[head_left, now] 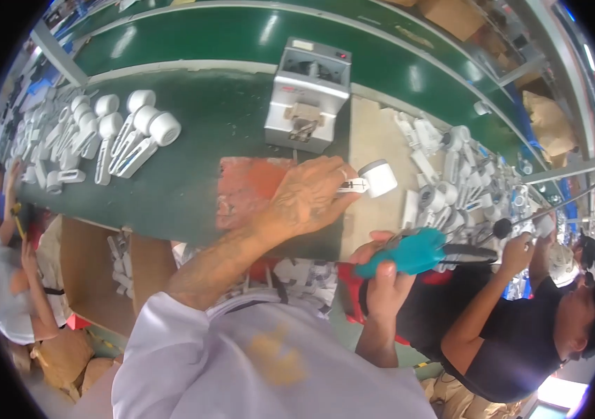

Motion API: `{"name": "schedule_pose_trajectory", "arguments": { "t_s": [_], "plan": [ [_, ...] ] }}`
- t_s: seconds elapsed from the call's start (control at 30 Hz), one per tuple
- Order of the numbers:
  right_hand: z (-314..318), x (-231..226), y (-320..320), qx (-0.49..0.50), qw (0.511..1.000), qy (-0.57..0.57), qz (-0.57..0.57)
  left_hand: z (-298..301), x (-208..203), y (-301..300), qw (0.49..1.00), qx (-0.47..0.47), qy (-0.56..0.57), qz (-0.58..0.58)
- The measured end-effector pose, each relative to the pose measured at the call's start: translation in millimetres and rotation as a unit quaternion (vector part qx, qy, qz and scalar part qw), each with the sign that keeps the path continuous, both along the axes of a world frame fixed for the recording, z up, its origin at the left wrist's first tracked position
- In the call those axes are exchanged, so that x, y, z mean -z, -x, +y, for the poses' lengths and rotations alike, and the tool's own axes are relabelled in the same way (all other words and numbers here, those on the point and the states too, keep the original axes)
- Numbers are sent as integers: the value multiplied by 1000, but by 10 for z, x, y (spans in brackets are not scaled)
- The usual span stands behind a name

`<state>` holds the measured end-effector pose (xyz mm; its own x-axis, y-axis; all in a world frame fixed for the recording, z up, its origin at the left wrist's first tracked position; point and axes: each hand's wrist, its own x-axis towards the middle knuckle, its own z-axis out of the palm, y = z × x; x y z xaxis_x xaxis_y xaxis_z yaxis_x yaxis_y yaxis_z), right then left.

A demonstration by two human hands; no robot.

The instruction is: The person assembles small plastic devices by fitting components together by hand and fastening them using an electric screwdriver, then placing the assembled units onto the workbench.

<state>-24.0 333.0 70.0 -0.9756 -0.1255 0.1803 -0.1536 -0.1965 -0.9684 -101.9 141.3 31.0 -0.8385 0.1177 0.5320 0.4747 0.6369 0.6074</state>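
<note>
My left hand point(315, 192) is closed around the handle of a white long-handled piece with a drum-shaped head point(379, 179), held over the pale board at the table's middle. Its fingers pinch the narrow part, which has dark markings. Lower and to the right, my right hand point(387, 290) grips a teal handheld tool point(416, 251), whose exact kind I cannot make out. A black part point(470, 253) extends from the tool's right side. Beneath my left wrist lies a worn red mat point(245, 183). Beyond it stands a grey boxy machine point(309, 98).
Several white drum-headed pieces point(145, 122) lie at the left of the green table point(192, 188). More white parts point(444, 174) are heaped on the right. A cardboard box point(91, 269) stands below the left edge. A co-worker in black point(514, 335) is close on my right; another person sits at far left.
</note>
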Motion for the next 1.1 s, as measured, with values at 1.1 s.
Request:
{"name": "schedule_pose_trajectory", "arguments": {
  "t_s": [1.1],
  "plan": [
    [-1379, -26, 832, -30, 992, 65, 107, -838, 231, -587, 999, -27, 26, 0]
  ]
}}
